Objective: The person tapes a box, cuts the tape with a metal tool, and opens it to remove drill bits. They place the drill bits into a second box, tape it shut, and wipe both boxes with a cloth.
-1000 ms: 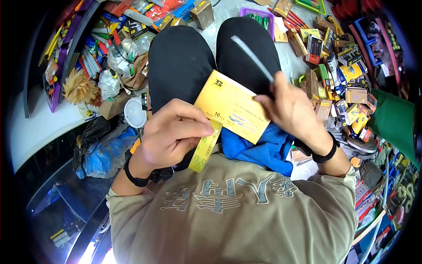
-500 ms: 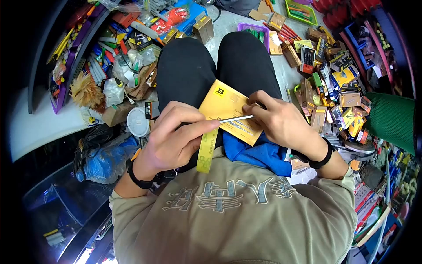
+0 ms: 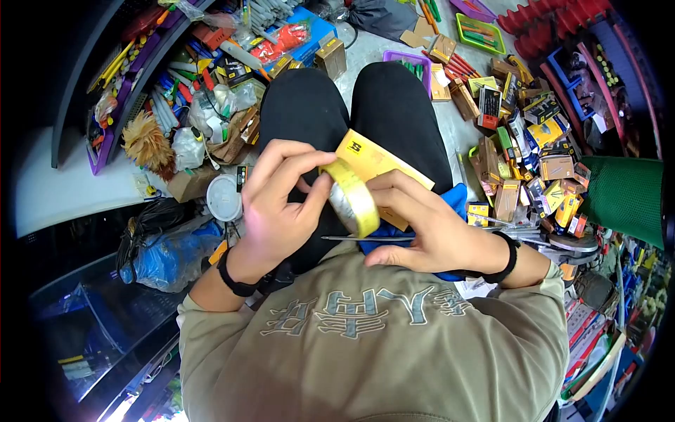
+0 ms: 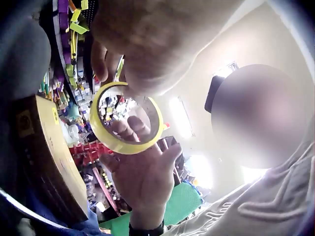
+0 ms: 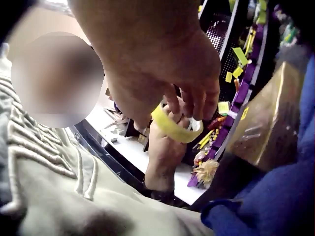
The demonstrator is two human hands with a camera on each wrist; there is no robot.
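A roll of yellow tape (image 3: 364, 204) is pinched at its upper left rim by my left hand (image 3: 285, 197). My right hand (image 3: 436, 232) is at the roll's right side, thumb spread away. Through the ring of tape (image 4: 115, 141), in the left wrist view, fingertips of the right hand (image 4: 142, 182) show, the palm uncurled. Behind the roll a yellow box (image 3: 387, 163) lies over the lap. A thin metal rod (image 3: 362, 239) crosses below the roll and passes out of sight at the right hand; whether the hand touches it, I cannot tell.
Blue cloth (image 3: 455, 199) lies under the right arm. Many small boxes (image 3: 555, 167) are piled at the right, beside a green mesh roll (image 3: 622, 197). A white round lid (image 3: 225, 197) and a bagged blue bundle (image 3: 165, 260) are at the left.
The tape roll has come up into full view in front of the box, its loose strip no longer hanging. The rod has moved down from between the hands, and the right hand has spread its fingers.
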